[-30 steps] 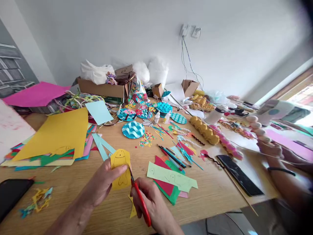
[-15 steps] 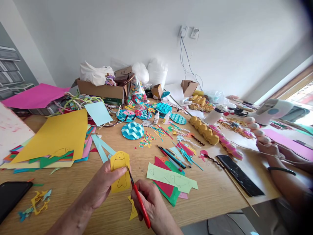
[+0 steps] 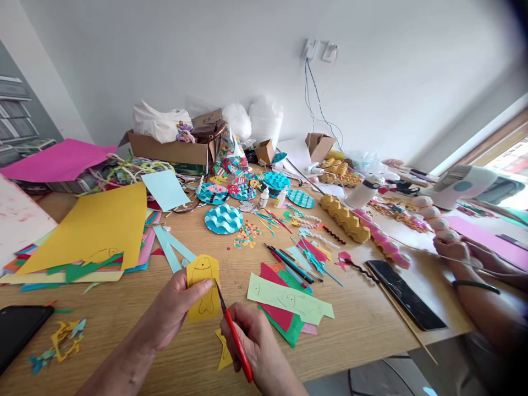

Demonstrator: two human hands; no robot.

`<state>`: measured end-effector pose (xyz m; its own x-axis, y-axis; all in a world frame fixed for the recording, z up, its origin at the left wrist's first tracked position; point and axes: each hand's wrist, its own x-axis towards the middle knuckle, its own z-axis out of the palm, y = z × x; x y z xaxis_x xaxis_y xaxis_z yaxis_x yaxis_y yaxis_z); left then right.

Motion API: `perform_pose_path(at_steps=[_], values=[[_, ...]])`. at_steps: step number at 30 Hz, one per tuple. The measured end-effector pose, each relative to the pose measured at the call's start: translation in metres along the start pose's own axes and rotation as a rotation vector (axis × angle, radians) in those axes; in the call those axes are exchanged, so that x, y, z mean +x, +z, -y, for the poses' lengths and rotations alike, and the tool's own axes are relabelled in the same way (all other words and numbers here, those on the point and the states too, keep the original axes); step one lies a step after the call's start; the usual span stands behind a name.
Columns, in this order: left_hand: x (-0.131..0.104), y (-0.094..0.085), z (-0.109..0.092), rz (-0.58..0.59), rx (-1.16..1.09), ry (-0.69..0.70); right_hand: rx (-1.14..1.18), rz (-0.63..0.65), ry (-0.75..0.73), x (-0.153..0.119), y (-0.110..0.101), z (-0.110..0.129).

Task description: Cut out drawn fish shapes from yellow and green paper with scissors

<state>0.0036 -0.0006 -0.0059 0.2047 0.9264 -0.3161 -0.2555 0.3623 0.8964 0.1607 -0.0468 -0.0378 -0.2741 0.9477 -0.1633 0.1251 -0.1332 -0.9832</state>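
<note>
Left hand (image 3: pixel 178 297) pinches yellow card (image 3: pixel 203 273), drawn fish (image 3: pixel 202 264) upright, above table (image 3: pixel 124 308). Right hand (image 3: pixel 256 338) grips scissors (image 3: pixel 237 341), blades at card's right edge. Likely step: cutting out fish; next move calls for following outline.

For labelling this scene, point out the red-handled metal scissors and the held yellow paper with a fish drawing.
Red-handled metal scissors (image 3: pixel 236 340), head view, on the handle.
Yellow paper with fish drawing (image 3: pixel 203 272), head view, on its upper half.

Matt yellow paper piece (image 3: pixel 202 291); scissors (image 3: pixel 237 342) with smooth red plastic handles and metal blades; wood-grained tabletop (image 3: pixel 124 313); glossy black phone (image 3: pixel 406 294); matt, bumpy mustard strip (image 3: pixel 344 219).
</note>
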Motion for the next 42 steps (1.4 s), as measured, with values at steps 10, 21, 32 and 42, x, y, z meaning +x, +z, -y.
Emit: perform_pose_path(at_steps=[10, 21, 32, 42], values=[[0.0, 0.002, 0.001, 0.029, 0.003, -0.03, 0.043, 0.044, 0.031, 0.0, 0.0, 0.004], [-0.003, 0.005, -0.003, 0.035, -0.027, -0.056, 0.013, 0.035, 0.013, -0.001, -0.002, -0.002], [0.0, 0.002, -0.001, 0.065, -0.025, -0.08, -0.04, 0.034, 0.017, -0.003, -0.005, -0.001], [0.0, -0.002, 0.001, 0.11, -0.025, -0.083, -0.037, 0.053, 0.037, -0.003, -0.006, -0.006]])
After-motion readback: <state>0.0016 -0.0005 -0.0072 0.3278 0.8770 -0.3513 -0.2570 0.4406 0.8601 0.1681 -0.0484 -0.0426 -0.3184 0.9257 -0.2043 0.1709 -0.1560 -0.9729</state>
